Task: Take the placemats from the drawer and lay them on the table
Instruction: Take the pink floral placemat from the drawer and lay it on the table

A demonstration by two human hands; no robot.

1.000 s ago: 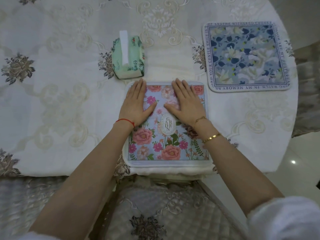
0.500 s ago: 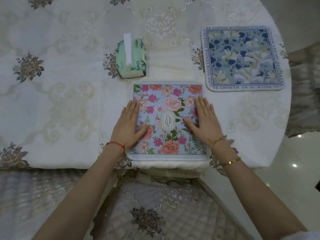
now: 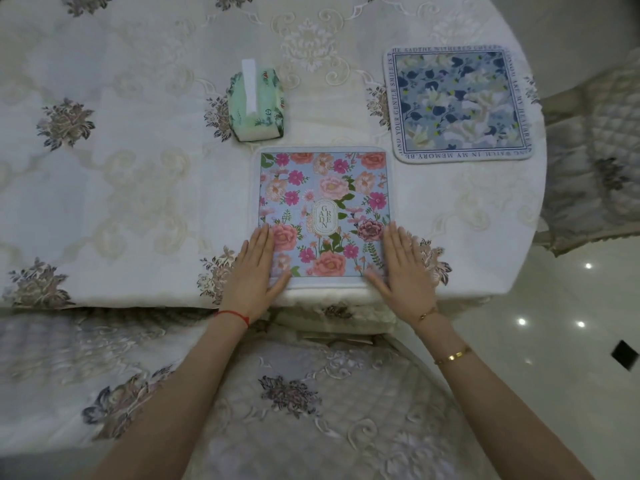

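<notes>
both hands slid to near corners | left hand (image 3: 254, 271), right hand (image 3: 403, 268) fingers flat, released | pink floral placemat (image 3: 325, 216) flat

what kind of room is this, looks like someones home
Probably a home dining area: a round table under an embroidered tablecloth, a quilted chair cover pulled up to it, two floral placemats and a tissue pack.

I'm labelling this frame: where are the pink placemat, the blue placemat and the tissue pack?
pink placemat (image 3: 325, 216): head view, centre label.
blue placemat (image 3: 457, 102): head view, middle of print.
tissue pack (image 3: 256, 102): head view, top face.
</notes>
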